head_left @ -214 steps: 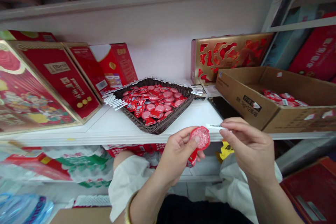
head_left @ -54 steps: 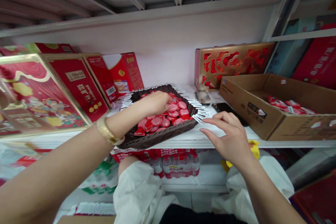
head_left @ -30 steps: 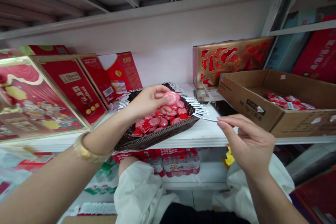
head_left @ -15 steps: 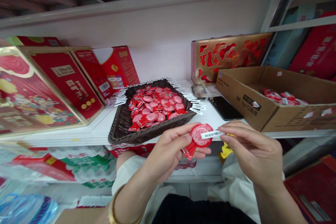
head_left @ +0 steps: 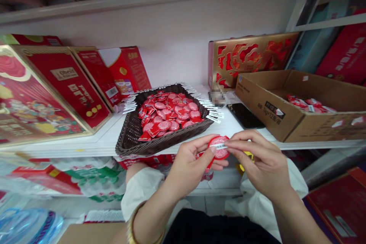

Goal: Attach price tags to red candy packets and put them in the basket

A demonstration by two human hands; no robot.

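Left hand point(head_left: 187, 164), in from 8 o'clock, pinches round red packet point(head_left: 221, 154) between thumb and fingers, lower fingers spread beneath. Right hand point(head_left: 261, 162), in from 4 o'clock, fingers curled, fingertips pinching right end of barcode label point(head_left: 219, 146) across packet's face. Packet at 4 o'clock from wicker basket point(head_left: 168, 139).

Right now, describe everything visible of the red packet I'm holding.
The red packet has a round, speckled pink front with a red rim, and looks like glossy film. Its red tail is partly hidden. A white barcode strip lies across the front. The left-hand grip holds it, front toward the camera, before the shelf; the right-hand grip meets the strip's end.
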